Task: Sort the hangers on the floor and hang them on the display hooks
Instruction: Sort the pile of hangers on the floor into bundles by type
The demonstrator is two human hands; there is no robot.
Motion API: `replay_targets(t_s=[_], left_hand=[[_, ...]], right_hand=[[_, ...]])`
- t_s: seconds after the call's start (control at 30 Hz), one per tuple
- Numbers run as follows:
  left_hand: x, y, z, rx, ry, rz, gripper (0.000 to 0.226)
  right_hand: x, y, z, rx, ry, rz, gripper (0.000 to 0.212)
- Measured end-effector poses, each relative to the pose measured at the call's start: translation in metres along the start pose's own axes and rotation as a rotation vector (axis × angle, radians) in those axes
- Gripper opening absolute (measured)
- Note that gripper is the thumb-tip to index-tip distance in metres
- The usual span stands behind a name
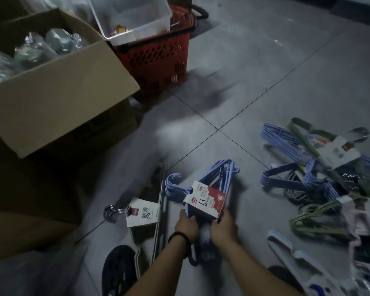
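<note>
Gripping one bundle of blue hangers (219,176) down by the tiled floor (265,71), the left hand (187,226) and right hand (223,228) curl their fingers round its near edge, one at each side of its red-and-white label (205,199). Just to the left lies one bundle with metal hooks (142,214). To the right a tangled pile (320,174) mixes blue, green and white hangers — perhaps four or five bundles, too blurred to count. Behind stand one cardboard box (58,99) and one red basket (158,58) — one clear tub (132,16) sits in it.
</note>
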State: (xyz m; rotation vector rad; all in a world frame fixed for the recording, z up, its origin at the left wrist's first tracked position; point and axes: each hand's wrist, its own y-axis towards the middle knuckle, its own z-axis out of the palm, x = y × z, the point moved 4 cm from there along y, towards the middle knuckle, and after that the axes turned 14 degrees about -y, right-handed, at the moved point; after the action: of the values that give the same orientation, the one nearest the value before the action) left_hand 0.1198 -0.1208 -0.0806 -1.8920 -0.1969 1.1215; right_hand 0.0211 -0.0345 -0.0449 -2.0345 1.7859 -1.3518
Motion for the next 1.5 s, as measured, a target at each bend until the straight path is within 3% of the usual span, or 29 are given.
replay_targets(t_s=[0.13,0.27,0.33,0.47,0.63,0.77,0.9,1.0,1.03,1.1,1.13,1.2,1.3,1.4,1.5], left_hand=[[0.017,0.01,0.004,0.015,0.089,-0.068,0.028],[0.059,0.059,0.022,0.044,0.096,-0.056,0.03],[0.071,0.07,0.028,0.043,0.05,-0.1,0.032],[0.018,-0.006,0.024,-0.001,-0.055,-0.138,0.039],[0.004,-0.003,0.017,-0.079,-0.144,-0.082,0.034],[0.008,0.028,0.008,-0.091,-0.019,-0.103,0.04],[0.001,0.03,0.006,-0.174,-0.074,-0.082,0.045],[0.012,0.011,0.006,-0.29,-0.084,-0.003,0.063],[0.015,-0.001,0.008,-0.387,0.005,0.071,0.066],[0.01,-0.04,0.029,-0.52,0.268,0.311,0.067],[0.006,-0.065,0.049,-0.51,0.359,0.451,0.066],[0.005,-0.114,0.097,-0.311,0.502,0.659,0.06],[0.02,-0.182,0.166,0.173,0.903,0.785,0.052],[0.033,-0.239,0.206,0.451,1.127,0.723,0.044],[0.03,-0.275,0.233,0.554,1.182,0.646,0.04]], right_hand=[[-0.003,0.006,-0.003,0.03,0.003,-0.02,0.054],[-0.017,0.014,0.0,0.038,-0.007,-0.036,0.064],[-0.02,0.013,-0.001,0.06,-0.013,0.026,0.056],[-0.014,0.003,0.001,0.174,-0.063,0.107,0.038],[-0.011,0.026,-0.004,0.293,-0.235,-0.125,0.039],[-0.029,0.046,0.004,0.423,-0.057,-0.065,0.036],[-0.033,0.047,0.006,0.56,0.04,-0.026,0.025],[-0.04,0.047,-0.024,0.564,-0.058,-0.107,0.01],[-0.052,0.049,-0.042,0.505,-0.084,-0.116,0.017],[-0.086,0.047,-0.087,0.353,-0.083,-0.065,0.023],[-0.108,0.04,-0.113,0.294,-0.102,-0.041,0.022],[-0.143,0.009,-0.174,0.23,-0.247,0.032,0.025],[-0.186,-0.055,-0.263,0.263,-0.578,0.105,0.027],[-0.22,-0.1,-0.326,0.33,-0.678,0.14,0.02],[-0.263,-0.113,-0.362,0.184,-0.611,0.147,0.022]])
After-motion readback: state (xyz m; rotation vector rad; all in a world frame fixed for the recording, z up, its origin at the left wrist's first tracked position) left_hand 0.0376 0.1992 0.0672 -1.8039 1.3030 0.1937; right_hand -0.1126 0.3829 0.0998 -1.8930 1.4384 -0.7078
